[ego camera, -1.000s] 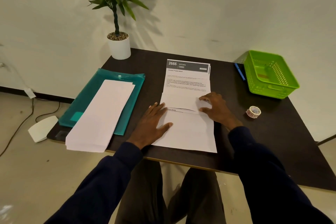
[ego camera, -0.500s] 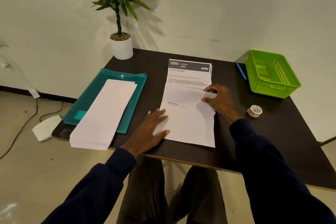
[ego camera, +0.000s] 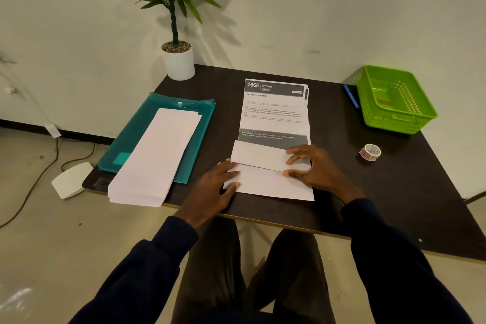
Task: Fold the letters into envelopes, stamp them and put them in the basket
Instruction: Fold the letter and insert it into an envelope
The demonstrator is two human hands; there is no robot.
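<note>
A white letter [ego camera: 260, 177] lies near the table's front edge, its far flap folded down over the middle. My left hand [ego camera: 214, 188] rests on the letter's left edge with its fingers fairly straight. My right hand [ego camera: 314, 168] presses spread fingers on the flap's right end, thumb on the lower panel. Behind the letter lies a stack of printed letters [ego camera: 273, 110]. A stack of white envelopes [ego camera: 155, 158] sits to the left. A green basket [ego camera: 420, 119] stands at the back right, and a sticker roll [ego camera: 370, 151] lies in front of it.
A teal plastic folder [ego camera: 198, 118] lies under the envelopes. A potted plant [ego camera: 178, 63] stands at the back left corner. A blue pen [ego camera: 351, 96] lies beside the basket. The wall is close behind the table. A white device [ego camera: 69, 179] and cables lie on the floor at left.
My right hand has brought the letter's far edge toward me and laid it down as a flap. This has uncovered the printed sheet behind. My left hand has stayed at the left edge.
</note>
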